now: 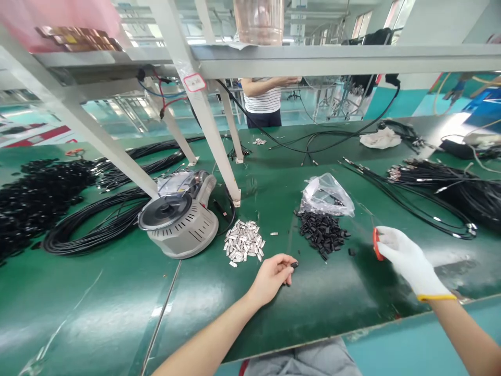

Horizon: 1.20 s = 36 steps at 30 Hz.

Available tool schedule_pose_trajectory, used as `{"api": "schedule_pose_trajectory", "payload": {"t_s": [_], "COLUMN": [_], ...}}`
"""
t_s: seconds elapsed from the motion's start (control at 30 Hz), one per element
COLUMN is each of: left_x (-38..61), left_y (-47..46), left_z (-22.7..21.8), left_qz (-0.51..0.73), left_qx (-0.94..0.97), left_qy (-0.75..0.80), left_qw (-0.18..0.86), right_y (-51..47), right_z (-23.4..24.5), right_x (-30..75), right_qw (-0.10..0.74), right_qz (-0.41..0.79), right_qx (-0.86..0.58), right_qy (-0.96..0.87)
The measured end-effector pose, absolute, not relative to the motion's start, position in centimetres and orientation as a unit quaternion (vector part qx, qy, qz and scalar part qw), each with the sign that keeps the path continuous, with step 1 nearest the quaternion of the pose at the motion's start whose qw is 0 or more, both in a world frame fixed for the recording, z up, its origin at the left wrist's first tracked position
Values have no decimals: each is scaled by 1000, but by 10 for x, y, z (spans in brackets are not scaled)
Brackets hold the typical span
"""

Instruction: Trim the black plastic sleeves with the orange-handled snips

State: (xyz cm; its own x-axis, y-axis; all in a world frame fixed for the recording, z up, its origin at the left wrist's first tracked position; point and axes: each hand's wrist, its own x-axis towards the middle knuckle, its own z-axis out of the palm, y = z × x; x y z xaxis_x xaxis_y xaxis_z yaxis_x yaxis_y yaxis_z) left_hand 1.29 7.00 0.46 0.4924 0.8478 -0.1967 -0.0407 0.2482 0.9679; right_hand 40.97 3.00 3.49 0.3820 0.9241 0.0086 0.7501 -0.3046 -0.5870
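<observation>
My bare left hand [272, 277] rests on the green table [117, 303], its fingertips pinched on a small black plastic piece [294, 265]. A heap of the same black pieces [321, 232] lies just beyond it, spilling from a clear plastic bag [326, 196]. To the left of that heap sits a pile of small silver metal clips [243, 243]. My right hand [407, 258], in a white glove, is closed on a small red-handled tool [376, 244] to the right of the black heap.
A grey tape dispenser machine [178, 219] stands left of the clips. Coils of black cable [90, 224] lie at left, and more cables with metal ends [442, 188] at right. White frame legs [211, 136] slant down onto the table. A person in a striped shirt [264, 99] stands opposite.
</observation>
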Motion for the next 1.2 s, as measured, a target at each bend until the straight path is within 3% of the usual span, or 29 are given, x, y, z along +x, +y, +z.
{"api": "schedule_pose_trajectory", "payload": {"t_s": [0.13,0.27,0.53,0.87,1.2], "left_x": [12,9,-10,-6,6], "left_y": [70,71,85,86,80], "left_z": [12,20,33,38,43], "left_qz": [338,356,462,455,440], "left_qx": [501,487,495,464,475], "left_qy": [389,394,322,302,338], "left_qw": [695,694,662,698,683], "right_y": [22,29,79,86,78], "right_z": [49,64,71,52,61], "right_x": [360,294,217,211,207], "right_qw": [395,340,305,259,158], "right_qz": [383,509,557,646,612], "right_qx": [-659,-563,-485,-435,-480], "right_qy": [-512,-555,-600,-571,-609]}}
